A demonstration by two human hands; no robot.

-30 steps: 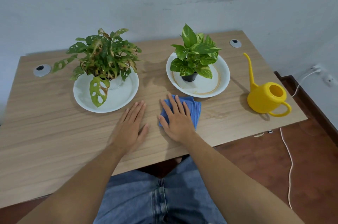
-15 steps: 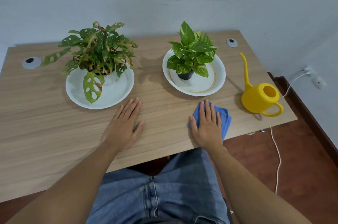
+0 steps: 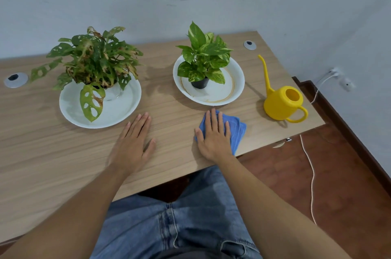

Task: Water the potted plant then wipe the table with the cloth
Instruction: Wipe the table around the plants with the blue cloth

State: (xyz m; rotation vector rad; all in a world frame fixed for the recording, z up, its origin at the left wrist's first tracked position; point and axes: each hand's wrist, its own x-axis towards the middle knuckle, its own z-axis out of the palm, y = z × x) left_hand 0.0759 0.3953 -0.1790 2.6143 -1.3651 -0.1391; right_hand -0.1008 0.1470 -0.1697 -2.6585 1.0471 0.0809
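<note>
The right hand (image 3: 213,135) lies flat, fingers spread, pressing the blue cloth (image 3: 234,129) onto the tabletop (image 3: 42,163); it grips nothing, only bears down with an open palm. The cloth sits just in front of the right plate (image 3: 237,91), near the tabletop's front edge. That plate holds the small plant (image 3: 204,58) in a black pot (image 3: 200,83). The yellow can (image 3: 282,103) stands upright to the right of this plate, apart from it, spout pointing up and back. The left hand (image 3: 133,144) rests open and empty, palm down on the bare wood, to the left of the cloth and well apart from it. Further left of the right plate, a second plate (image 3: 124,106) carries a bigger, hole-leaved plant (image 3: 95,58).
</note>
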